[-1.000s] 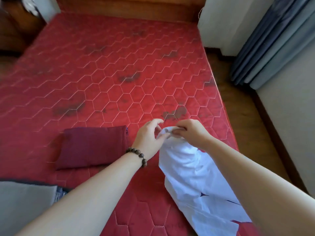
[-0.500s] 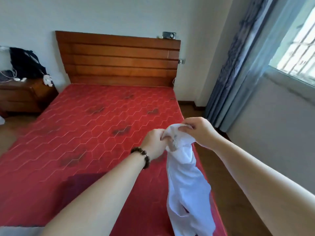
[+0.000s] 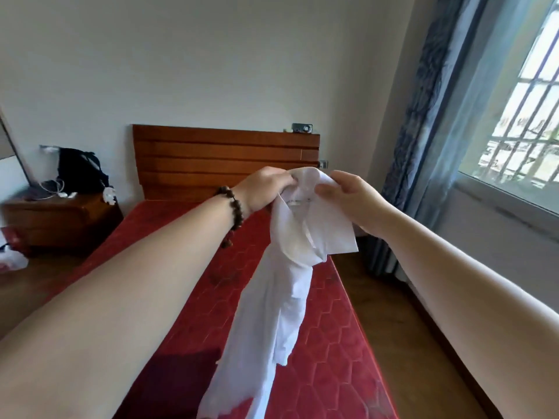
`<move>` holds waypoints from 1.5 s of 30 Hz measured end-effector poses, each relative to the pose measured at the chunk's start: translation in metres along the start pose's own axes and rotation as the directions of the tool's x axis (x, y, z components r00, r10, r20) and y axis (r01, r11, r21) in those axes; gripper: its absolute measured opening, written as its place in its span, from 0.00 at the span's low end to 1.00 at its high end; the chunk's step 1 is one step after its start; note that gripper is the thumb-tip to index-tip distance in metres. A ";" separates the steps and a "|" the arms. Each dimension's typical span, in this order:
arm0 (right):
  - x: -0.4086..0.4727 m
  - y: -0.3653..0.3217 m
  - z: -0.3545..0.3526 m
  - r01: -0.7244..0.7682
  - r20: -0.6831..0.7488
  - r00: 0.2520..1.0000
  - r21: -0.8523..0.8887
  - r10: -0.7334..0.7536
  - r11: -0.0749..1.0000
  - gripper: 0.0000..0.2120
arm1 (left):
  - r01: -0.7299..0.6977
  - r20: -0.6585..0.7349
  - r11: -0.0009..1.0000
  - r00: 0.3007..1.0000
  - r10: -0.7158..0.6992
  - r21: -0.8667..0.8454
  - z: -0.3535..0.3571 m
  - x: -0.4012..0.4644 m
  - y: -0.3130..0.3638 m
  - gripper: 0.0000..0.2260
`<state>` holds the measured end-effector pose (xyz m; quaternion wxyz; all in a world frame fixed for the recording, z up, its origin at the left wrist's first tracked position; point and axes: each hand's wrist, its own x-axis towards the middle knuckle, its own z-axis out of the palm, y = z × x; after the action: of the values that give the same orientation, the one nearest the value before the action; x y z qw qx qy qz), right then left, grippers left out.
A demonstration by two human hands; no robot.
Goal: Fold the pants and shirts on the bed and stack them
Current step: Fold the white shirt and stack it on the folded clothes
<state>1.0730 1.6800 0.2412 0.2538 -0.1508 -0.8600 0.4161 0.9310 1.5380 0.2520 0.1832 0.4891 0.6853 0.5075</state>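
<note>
From the head camera, the only view you have, your left hand [image 3: 266,189] and right hand [image 3: 348,201] are raised in front of you, close together, each pinching the top edge of the white shirt [image 3: 290,267] near its collar. The left hand's fingers are curled over the bunched cloth; the right hand's thumb and fingers clamp the collar flap just beside it. The shirt hangs straight down below both hands as a twisted, crumpled length, its lower end dropping out of view over the red mattress [image 3: 332,343] beneath your forearms.

Below your left forearm, a dark maroon shape [image 3: 181,376] lies on the mattress; it looks like a folded garment, though too little shows to be sure. If so, that is one piece done.

Judged from this, you are early in the shirt's step: it is lifted and held, not yet spread, not yet folded, not yet stacked. Left to do, as far as shows: open it out, lay it flat on the mattress below your hands, fold it, and set it on the pile. Whether other garments wait is not visible here.
</note>
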 end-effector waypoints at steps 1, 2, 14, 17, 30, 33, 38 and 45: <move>0.004 -0.008 0.003 0.013 -0.025 1.000 0.003 -0.013 1.000 0.13 | 0.008 0.000 0.999 1.000 -0.008 -0.032 -0.010 -0.004 0.001 0.23; 0.008 -0.016 0.006 0.023 -0.058 0.998 0.002 -0.023 1.000 0.11 | 0.016 0.019 0.999 1.000 -0.015 -0.047 -0.019 -0.009 0.002 0.21; 0.031 -0.070 0.024 0.101 -0.168 0.981 -0.010 -0.102 0.995 0.08 | 0.015 -0.123 0.950 0.992 0.024 0.312 -0.087 -0.036 -0.017 0.10; 0.032 -0.077 0.021 0.081 -0.152 0.987 0.154 -0.058 0.985 0.09 | -0.043 -0.201 0.980 0.976 0.083 0.194 -0.098 -0.033 -0.006 0.08; 0.037 -0.086 0.005 0.081 -0.434 0.900 0.107 -0.027 0.991 0.14 | -0.071 -0.166 0.754 0.958 0.233 0.653 -0.122 -0.027 0.004 0.11; 0.033 -0.087 -0.004 0.054 -0.357 0.934 0.121 -0.007 0.991 0.14 | -0.043 -0.263 0.866 0.945 0.197 0.498 -0.122 -0.027 0.001 0.06; 0.021 -0.083 -0.037 -0.129 0.032 0.991 0.113 0.126 0.985 0.20 | -0.019 -0.135 0.992 0.991 0.002 -0.121 -0.129 -0.029 -0.008 0.07; 0.008 -0.056 -0.068 -0.080 0.419 0.895 -0.188 0.153 0.979 0.14 | 0.024 0.012 0.977 1.000 -0.022 -0.211 -0.134 -0.024 0.011 0.14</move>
<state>1.1014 1.6929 0.3241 0.0183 -0.1268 -0.9158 0.3807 0.8470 1.4484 0.3118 0.2432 0.4613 0.6322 0.5730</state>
